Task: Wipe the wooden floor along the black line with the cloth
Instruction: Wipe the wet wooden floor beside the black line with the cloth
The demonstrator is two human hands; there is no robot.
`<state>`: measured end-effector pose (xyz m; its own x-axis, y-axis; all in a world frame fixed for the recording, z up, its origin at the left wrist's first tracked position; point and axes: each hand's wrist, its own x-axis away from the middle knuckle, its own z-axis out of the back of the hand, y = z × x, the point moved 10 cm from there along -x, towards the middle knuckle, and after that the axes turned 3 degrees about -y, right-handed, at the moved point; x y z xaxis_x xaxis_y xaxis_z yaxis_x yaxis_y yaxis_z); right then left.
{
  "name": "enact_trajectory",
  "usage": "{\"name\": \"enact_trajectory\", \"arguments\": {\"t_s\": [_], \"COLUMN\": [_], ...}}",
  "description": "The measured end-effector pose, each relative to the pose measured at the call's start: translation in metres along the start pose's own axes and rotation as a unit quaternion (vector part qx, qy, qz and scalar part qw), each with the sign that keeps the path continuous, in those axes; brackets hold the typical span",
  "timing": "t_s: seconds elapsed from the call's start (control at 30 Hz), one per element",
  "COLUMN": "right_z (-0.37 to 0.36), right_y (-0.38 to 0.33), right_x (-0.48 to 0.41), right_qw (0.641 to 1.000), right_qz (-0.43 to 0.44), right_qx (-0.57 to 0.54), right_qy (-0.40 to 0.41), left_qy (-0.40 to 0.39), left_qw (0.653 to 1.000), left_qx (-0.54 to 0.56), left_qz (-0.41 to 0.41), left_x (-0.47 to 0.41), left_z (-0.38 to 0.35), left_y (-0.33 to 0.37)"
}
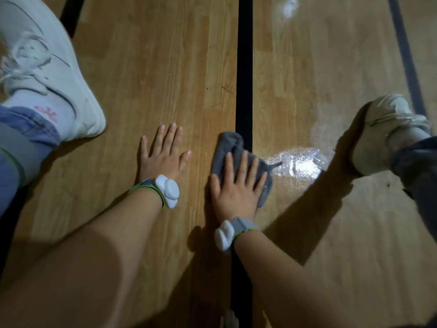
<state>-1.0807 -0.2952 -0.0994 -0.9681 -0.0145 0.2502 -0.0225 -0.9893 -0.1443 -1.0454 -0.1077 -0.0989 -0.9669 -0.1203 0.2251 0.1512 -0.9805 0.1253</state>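
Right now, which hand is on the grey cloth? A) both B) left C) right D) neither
C: the right hand lies flat on the grey cloth over the black line, while the left hand rests on the bare wooden floor.

Dim, glare on wooden floor (298, 165), dark corners, soft blur

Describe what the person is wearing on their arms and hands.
Both forearms are bare, without sleeves, and the left hand and right hand wear no gloves. The left wrist has a grey strap edged in lime green carrying a white rounded plastic device; the right wrist has a matching strap and matching device.
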Motion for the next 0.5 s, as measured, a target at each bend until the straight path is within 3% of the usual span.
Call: {"name": "enact_trajectory", "arguments": {"t_s": [0.13, 0.33, 0.5], "right_z": [-0.011, 0.000, 0.018], "right_y": [-0.033, -0.009, 0.075], "right_x": [0.020, 0.012, -0.002], "right_qw": [0.996, 0.989, 0.999], "right_qz": [0.077, 0.139, -0.008], "right_qx": [0.011, 0.009, -0.003], "right_qy": [0.035, 0.046, 0.050], "left_qy": [-0.020, -0.034, -0.043], "left_qw": [1.000, 0.999, 0.999], "left_qx": [0.013, 0.018, 0.030], "left_qz": [0.009, 0.006, -0.014], "left_x": [-0.004, -0.004, -0.002], "left_z": [-0.002, -0.002, 0.003], "left_y": [-0.004, -0.004, -0.004]}}
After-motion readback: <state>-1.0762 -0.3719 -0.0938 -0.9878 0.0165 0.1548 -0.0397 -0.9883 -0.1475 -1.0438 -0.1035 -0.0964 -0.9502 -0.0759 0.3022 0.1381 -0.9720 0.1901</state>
